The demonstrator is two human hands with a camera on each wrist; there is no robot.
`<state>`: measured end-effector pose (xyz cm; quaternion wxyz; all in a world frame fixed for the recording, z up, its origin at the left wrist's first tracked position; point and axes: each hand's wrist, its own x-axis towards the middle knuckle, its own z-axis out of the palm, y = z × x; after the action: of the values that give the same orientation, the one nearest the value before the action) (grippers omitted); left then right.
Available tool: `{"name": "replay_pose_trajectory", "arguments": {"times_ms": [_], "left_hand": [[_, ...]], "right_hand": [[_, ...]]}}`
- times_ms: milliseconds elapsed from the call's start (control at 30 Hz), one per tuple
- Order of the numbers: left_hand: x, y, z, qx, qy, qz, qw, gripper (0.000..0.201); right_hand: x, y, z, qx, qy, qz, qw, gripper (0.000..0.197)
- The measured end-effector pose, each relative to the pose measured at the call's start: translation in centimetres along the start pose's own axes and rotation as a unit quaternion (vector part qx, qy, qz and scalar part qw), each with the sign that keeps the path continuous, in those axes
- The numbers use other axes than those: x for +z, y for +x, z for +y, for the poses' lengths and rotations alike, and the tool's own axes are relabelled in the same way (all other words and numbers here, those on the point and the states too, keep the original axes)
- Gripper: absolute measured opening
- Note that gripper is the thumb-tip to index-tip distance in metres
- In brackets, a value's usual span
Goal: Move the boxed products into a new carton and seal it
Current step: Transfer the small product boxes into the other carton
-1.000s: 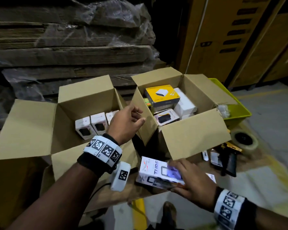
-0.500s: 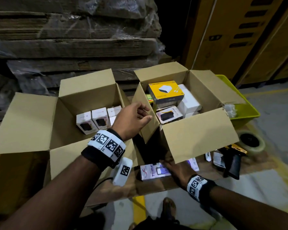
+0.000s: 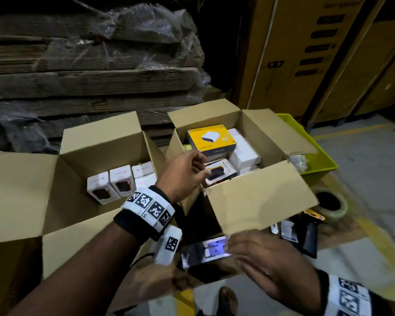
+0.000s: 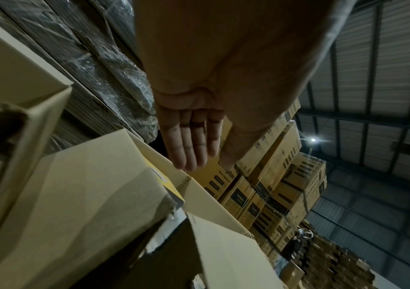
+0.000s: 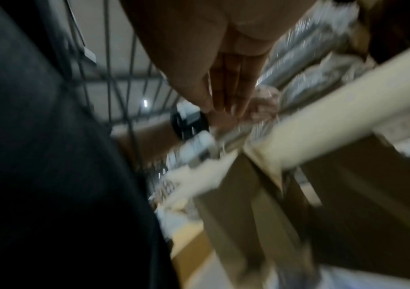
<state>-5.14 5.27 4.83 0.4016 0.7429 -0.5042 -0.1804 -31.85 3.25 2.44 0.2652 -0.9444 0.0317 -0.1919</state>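
— Where are the hands?

— The left hand (image 3: 184,173) hangs over the gap between the 2 open brown cardboard cartons, fingers loosely extended, holding nothing. The right hand (image 3: 263,262) sits low in front of the right carton (image 3: 260,201), fingertips on a white printed product box (image 3: 205,252); too blurred to tell whether it grips.

— And the products?

— The left carton (image 3: 100,142) holds small white boxes (image 3: 120,183) standing in a row. The right carton holds a yellow box (image 3: 211,139) on top of white ones. A tape roll (image 3: 332,202) lies on the floor at right.
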Motion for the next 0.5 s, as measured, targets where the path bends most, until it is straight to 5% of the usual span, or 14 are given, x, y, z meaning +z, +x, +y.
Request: {"name": "replay_pose_trajectory", "arguments": {"times_ms": [233,367,500], "left_hand": [[3.2,4.1,0.0,-0.032,0.045,-0.058,0.997,0.031],[4.5,7.5,0.4,-0.073,0.115,-0.102,0.985,0.034],[6.2,9.9,0.0,-0.104,0.201,-0.129,0.965,0.032]], "right_hand": [[-6.2,9.2,6.8,0.091,-0.013,0.117,0.989,0.014],[-8.0,14.9,14.0,0.261,-0.117,0.021,0.958,0.014],[-7.4,18.0,19.5,0.365,-0.225,-0.140,0.893,0.045]]}}
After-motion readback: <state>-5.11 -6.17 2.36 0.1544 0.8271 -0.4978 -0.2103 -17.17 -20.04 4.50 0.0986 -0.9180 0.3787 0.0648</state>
